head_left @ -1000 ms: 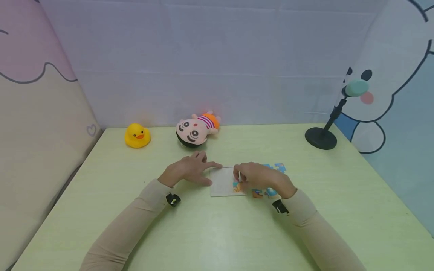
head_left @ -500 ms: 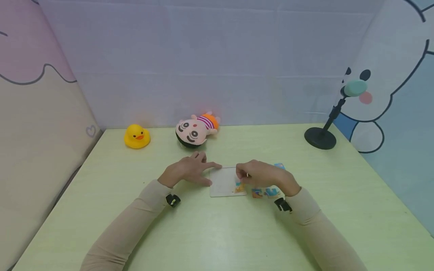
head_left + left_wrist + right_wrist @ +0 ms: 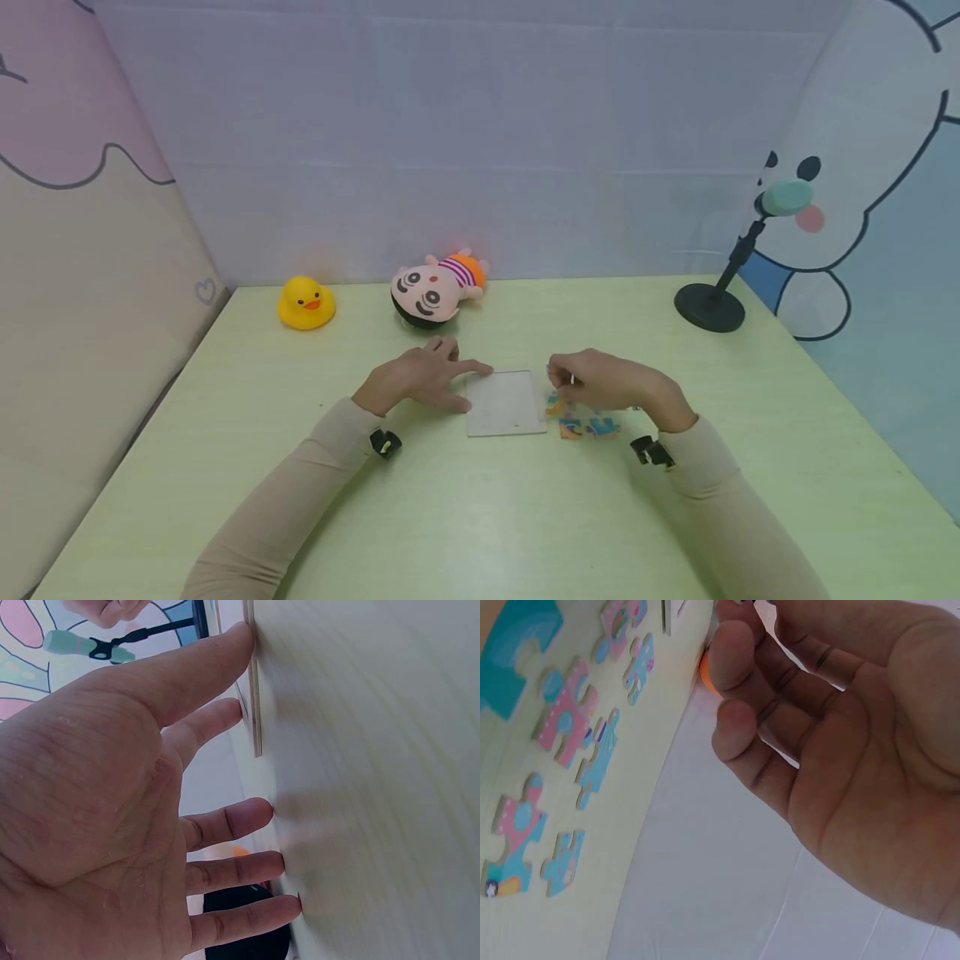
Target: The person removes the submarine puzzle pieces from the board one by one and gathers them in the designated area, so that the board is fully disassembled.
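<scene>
A thin, pale square puzzle board (image 3: 504, 404) lies flat in the middle of the table. My left hand (image 3: 420, 377) is spread beside it, thumb and index fingertip touching its left side; in the left wrist view the other fingertips of this hand (image 3: 97, 802) touch the tabletop. Just right of the board, my right hand (image 3: 600, 381) pinches a teal-and-orange puzzle piece (image 3: 555, 407), mostly hidden below the fingers. In the right wrist view the pinching fingertips of the hand (image 3: 855, 750) are cut off at the top. Loose puzzle pieces (image 3: 602, 427) lie under and beside it.
Pink and blue puzzle pieces (image 3: 570, 712) are scattered on the table in the right wrist view. Toward the back stand a yellow rubber duck (image 3: 306, 303) and, lying down, a plush doll (image 3: 435, 290). A black stand (image 3: 710, 307) with a green head is at the back right.
My right hand has moved right, taking the puzzle piece from the board's right side to beyond its edge. The left hand has stayed in place at the board.
</scene>
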Action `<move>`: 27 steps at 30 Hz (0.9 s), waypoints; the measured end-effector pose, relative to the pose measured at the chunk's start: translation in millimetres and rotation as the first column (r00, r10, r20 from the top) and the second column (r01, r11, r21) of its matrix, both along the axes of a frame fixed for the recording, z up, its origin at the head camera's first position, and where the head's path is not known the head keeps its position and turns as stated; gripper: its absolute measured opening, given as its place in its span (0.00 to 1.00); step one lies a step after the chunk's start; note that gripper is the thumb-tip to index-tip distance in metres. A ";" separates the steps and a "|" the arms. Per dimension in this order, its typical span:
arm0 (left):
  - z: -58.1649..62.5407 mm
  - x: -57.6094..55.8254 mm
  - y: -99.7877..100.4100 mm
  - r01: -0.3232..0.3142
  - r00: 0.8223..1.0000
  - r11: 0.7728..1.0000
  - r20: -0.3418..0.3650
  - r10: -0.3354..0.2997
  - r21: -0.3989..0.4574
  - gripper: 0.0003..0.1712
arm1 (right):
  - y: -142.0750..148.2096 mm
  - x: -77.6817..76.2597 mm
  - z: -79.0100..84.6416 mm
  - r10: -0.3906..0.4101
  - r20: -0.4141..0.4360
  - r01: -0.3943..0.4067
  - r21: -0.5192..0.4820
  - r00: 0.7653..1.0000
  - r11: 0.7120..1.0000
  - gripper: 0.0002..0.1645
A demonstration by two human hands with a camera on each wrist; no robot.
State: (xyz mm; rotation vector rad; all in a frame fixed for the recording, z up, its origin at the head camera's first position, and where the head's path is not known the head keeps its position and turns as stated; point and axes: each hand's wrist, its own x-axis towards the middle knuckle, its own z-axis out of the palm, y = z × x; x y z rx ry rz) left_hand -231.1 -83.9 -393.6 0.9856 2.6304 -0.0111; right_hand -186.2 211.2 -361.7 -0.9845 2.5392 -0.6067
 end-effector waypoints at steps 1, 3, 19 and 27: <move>0.3 0.1 0.2 0.001 1.000 1.000 0.002 -0.001 0.000 0.36 | 3.4 0.7 0.2 -0.004 0.004 0.004 0.000 1.000 1.000 0.10; 0.8 0.2 0.4 0.001 1.000 1.000 0.005 -0.001 0.000 0.36 | 10.4 1.9 0.3 -0.010 0.012 0.010 0.001 1.000 1.000 0.10; -5.2 -1.3 -1.5 -0.013 1.000 1.000 0.013 0.013 0.000 0.36 | 67.0 10.2 -0.2 -0.123 0.095 0.117 0.061 0.988 0.991 0.09; -6.7 -2.8 -0.2 -0.016 1.000 1.000 0.003 0.016 -0.004 0.38 | 76.2 8.6 -0.6 -0.174 0.156 0.156 0.123 0.972 0.980 0.07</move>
